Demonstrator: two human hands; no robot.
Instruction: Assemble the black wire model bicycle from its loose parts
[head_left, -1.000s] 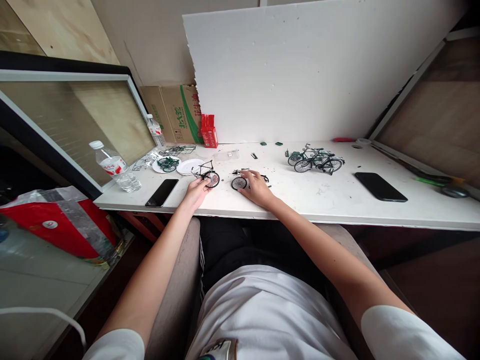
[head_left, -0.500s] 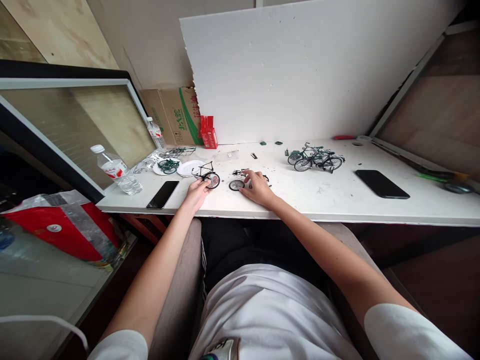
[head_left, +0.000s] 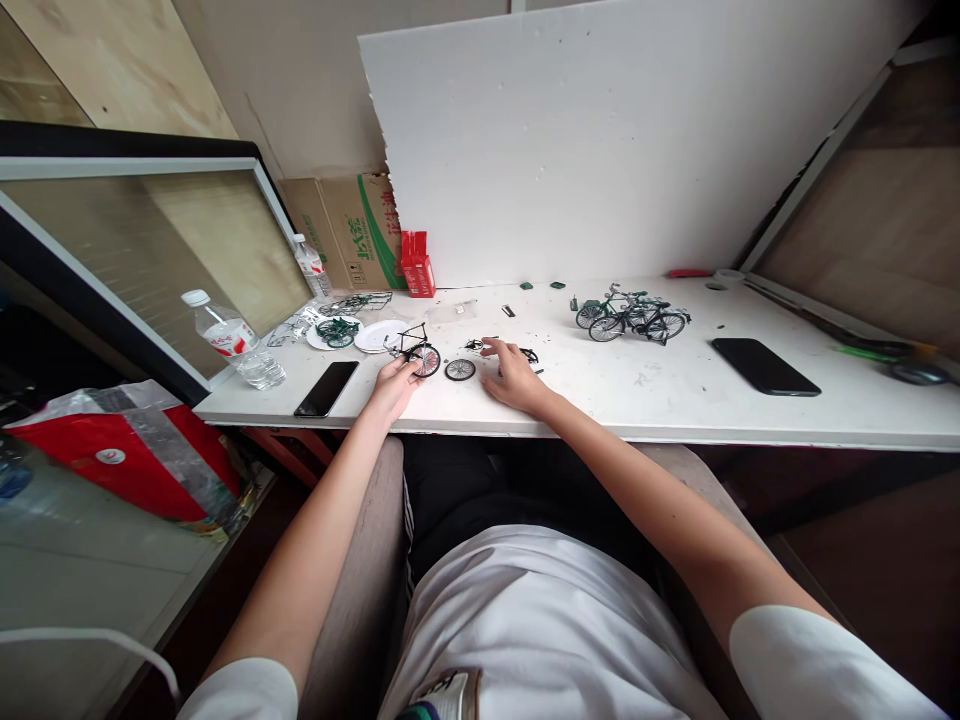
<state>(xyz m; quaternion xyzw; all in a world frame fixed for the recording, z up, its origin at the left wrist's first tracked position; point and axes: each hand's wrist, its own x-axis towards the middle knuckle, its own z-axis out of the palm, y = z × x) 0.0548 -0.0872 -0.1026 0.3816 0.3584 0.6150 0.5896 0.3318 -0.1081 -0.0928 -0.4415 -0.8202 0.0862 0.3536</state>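
My left hand (head_left: 395,388) is closed on a partly built black model bicycle (head_left: 411,338), with one wheel showing just above my fingers. A loose spoked wheel (head_left: 460,370) lies flat on the table between my hands. Over a group of small black bicycle parts (head_left: 529,356) hovers or rests my right hand (head_left: 516,378), its fingers apart and holding nothing I can see; it covers some of these parts. Farther right, several assembled model bicycles (head_left: 637,322) stand close together.
On the white table (head_left: 600,405) lie a phone (head_left: 327,388), a black phone-like slab (head_left: 763,367) and white plates (head_left: 379,337), one with green parts (head_left: 337,331). A water bottle (head_left: 232,345) stands at the left edge. A red box (head_left: 417,265) sits behind.
The loose wheel has shifted a little left, away from my right hand. My right fingers have come off it. My left hand with the bicycle has stayed in place.
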